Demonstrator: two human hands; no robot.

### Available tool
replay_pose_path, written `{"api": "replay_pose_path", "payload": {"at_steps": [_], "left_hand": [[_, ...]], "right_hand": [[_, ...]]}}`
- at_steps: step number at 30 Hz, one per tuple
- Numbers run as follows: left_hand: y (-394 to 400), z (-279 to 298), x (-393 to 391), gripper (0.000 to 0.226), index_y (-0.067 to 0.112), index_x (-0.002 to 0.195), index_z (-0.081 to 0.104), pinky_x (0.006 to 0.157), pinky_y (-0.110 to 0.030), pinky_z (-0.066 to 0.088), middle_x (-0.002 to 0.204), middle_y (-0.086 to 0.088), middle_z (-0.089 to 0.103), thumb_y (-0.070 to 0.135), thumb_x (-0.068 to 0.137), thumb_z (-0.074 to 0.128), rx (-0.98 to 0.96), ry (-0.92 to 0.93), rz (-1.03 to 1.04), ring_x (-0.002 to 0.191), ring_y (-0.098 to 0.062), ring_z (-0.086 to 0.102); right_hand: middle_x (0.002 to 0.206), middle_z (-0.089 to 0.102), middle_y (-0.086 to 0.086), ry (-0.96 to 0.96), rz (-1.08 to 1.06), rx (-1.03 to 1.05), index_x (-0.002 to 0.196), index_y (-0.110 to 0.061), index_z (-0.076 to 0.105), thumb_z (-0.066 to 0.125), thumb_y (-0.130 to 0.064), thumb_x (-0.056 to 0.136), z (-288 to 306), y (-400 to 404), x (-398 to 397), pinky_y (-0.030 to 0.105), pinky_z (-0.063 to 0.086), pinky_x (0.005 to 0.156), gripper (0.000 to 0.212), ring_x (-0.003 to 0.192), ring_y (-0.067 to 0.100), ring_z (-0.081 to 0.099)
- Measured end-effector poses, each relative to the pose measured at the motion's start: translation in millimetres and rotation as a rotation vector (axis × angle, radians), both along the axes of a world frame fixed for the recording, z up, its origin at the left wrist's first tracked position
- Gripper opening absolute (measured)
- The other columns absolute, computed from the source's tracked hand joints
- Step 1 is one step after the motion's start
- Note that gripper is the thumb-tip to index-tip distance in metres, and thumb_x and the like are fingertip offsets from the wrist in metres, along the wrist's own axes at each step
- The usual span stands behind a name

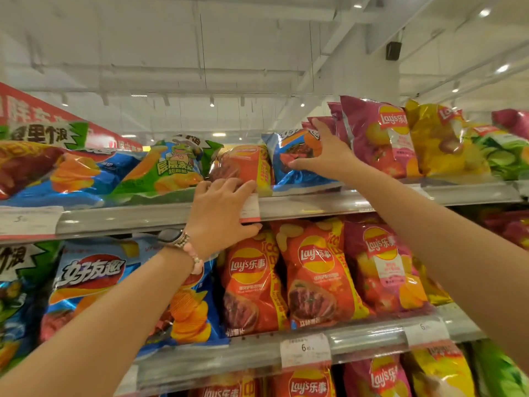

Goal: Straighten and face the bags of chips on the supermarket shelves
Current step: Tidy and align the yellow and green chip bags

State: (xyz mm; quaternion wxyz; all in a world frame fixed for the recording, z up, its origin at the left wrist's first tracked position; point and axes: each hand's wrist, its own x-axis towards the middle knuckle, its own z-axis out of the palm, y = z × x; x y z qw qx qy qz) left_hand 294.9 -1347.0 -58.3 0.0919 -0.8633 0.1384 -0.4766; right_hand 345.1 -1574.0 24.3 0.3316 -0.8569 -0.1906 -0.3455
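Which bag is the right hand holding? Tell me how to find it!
Look at the top shelf, just above the white price tag. The right hand grips a blue bag there. It stands between an orange bag and a tall pink bag.

"Lay's乐事" is printed on the red bag (248, 282); "好友趣" on the blue bag (91, 279); "6" on the price tag (305, 349).

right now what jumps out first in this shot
Two bare hands reach up to the top shelf: the right hand grips a blue bag beside the tall pink bags, while the left hand rests on the shelf edge, fingers touching a red bag lying down. Below, upright red Lay's bags face out in a row.
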Motion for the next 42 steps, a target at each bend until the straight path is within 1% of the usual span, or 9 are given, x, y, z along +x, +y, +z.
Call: {"api": "replay_pose_path", "payload": {"at_steps": [5, 10, 16, 19, 24, 28, 33, 39, 42], "left_hand": [[-1, 0, 2, 0.064, 0.036, 0.130, 0.041, 0.101, -0.041, 0.026, 0.132, 0.008, 0.051, 0.063, 0.075, 0.058, -0.030, -0.019, -0.032, 0.121, -0.020, 0.047], [0, 1, 2, 0.062, 0.037, 0.128, 0.040, 0.102, -0.041, 0.026, 0.132, 0.008, 0.051, 0.064, 0.075, 0.056, -0.048, 0.000, -0.043, 0.120, -0.019, 0.046], [1, 7, -6, 0.067, 0.033, 0.133, 0.038, 0.108, -0.042, 0.024, 0.139, 0.006, 0.045, 0.068, 0.078, 0.053, -0.044, 0.121, -0.077, 0.127, -0.020, 0.040], [8, 17, -17, 0.066, 0.025, 0.136, 0.041, 0.109, -0.043, 0.024, 0.141, 0.002, 0.043, 0.063, 0.083, 0.052, -0.115, 0.203, -0.205, 0.129, -0.021, 0.039], [40, 39, -27, 0.057, 0.017, 0.131, 0.047, 0.101, -0.043, 0.031, 0.132, -0.008, 0.048, 0.044, 0.083, 0.064, -0.269, -0.093, -0.145, 0.122, -0.027, 0.043], [77, 52, -18, 0.098, 0.028, 0.146, 0.025, 0.110, -0.060, 0.024, 0.153, -0.011, 0.020, 0.066, 0.067, 0.070, -0.542, 0.005, 0.042, 0.142, -0.034, 0.016], [102, 64, -9, 0.134, 0.036, 0.147, 0.018, 0.106, -0.051, 0.038, 0.147, -0.011, 0.038, 0.089, 0.030, 0.058, -0.734, 0.328, 0.073, 0.135, -0.035, 0.035], [104, 68, -6, 0.128, 0.028, 0.143, 0.032, 0.100, -0.045, 0.045, 0.138, -0.005, 0.049, 0.080, 0.032, 0.069, -0.824, 0.355, -0.004, 0.124, -0.029, 0.049], [109, 68, -2, 0.109, 0.022, 0.146, 0.029, 0.100, -0.044, 0.045, 0.141, -0.008, 0.046, 0.058, 0.058, 0.081, -0.888, 0.299, -0.071, 0.125, -0.030, 0.047]], "right_hand": [[0.145, 0.041, 0.002, 0.205, 0.083, 0.075, 0.149, -0.027, 0.020, 0.083, -0.054, 0.058, 7, -8, 21, 0.038, 0.036, 0.107, 0.114, 0.130, 0.026, 0.042], [0.120, 0.058, -0.003, 0.114, 0.061, 0.167, 0.138, -0.025, 0.040, 0.082, -0.046, 0.060, -1, -3, 27, 0.030, 0.046, 0.087, 0.091, 0.108, 0.019, 0.056], [0.128, 0.056, 0.001, 0.063, 0.109, 0.266, 0.139, -0.025, 0.040, 0.081, -0.040, 0.065, -3, -5, 21, 0.043, 0.045, 0.102, 0.086, 0.116, 0.023, 0.054], [0.115, 0.061, -0.002, 0.043, 0.180, 0.377, 0.128, -0.023, 0.050, 0.079, -0.036, 0.069, 6, -8, 12, 0.037, 0.048, 0.097, 0.067, 0.107, 0.020, 0.059], [0.100, 0.061, -0.011, 0.039, 0.303, 0.478, 0.113, -0.028, 0.051, 0.080, -0.029, 0.070, 13, 1, 0, 0.022, 0.048, 0.079, 0.052, 0.093, 0.007, 0.060], [0.093, 0.058, -0.019, 0.011, 0.354, 0.518, 0.110, -0.032, 0.049, 0.081, -0.030, 0.070, 11, 16, -6, 0.009, 0.044, 0.064, 0.051, 0.084, -0.006, 0.057], [0.111, 0.061, -0.008, -0.017, 0.404, 0.520, 0.129, -0.021, 0.049, 0.083, -0.029, 0.069, 6, 35, -11, 0.028, 0.049, 0.092, 0.069, 0.105, 0.012, 0.060], [0.123, 0.060, -0.001, -0.034, 0.429, 0.540, 0.134, -0.021, 0.046, 0.083, -0.029, 0.068, 2, 55, -17, 0.039, 0.047, 0.102, 0.077, 0.113, 0.018, 0.058], [0.126, 0.058, 0.001, -0.036, 0.432, 0.530, 0.137, -0.020, 0.043, 0.083, -0.030, 0.068, 1, 62, -21, 0.040, 0.046, 0.102, 0.081, 0.115, 0.019, 0.057]]}}
